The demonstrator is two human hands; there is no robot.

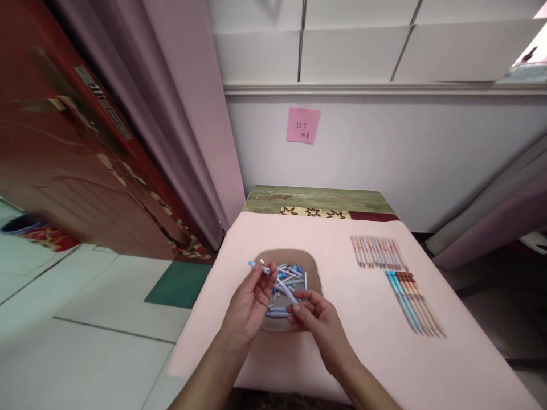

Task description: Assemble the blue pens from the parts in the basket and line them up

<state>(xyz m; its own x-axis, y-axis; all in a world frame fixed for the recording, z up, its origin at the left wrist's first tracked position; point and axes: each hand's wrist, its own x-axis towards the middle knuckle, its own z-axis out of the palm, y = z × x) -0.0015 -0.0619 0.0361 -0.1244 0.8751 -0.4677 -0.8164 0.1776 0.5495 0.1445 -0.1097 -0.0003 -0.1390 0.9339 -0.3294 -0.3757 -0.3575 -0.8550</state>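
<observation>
My left hand (247, 299) is closed, pinching a small light-blue and white pen part (266, 270) between thumb and fingertips. My right hand (318, 319) grips a lavender-blue pen barrel (289, 293), which slants up toward the left, with a thin whitish end at its top. Both hands are above a grey-brown plastic basin (315, 272). In it lie many loose blue and white pen parts (294, 271), and two blue barrels (277, 311) lie side by side near its front. Finer detail of the small part is hidden by my left fingers.
Right of the basin, a row of pale patterned pens (378, 252) lies on the pink-covered table (342, 359). Closer to me is a second row of blue and brown-topped pens (414, 302). A pink note (303, 125) sticks to the wall behind; a reddish door (85, 171) stands left.
</observation>
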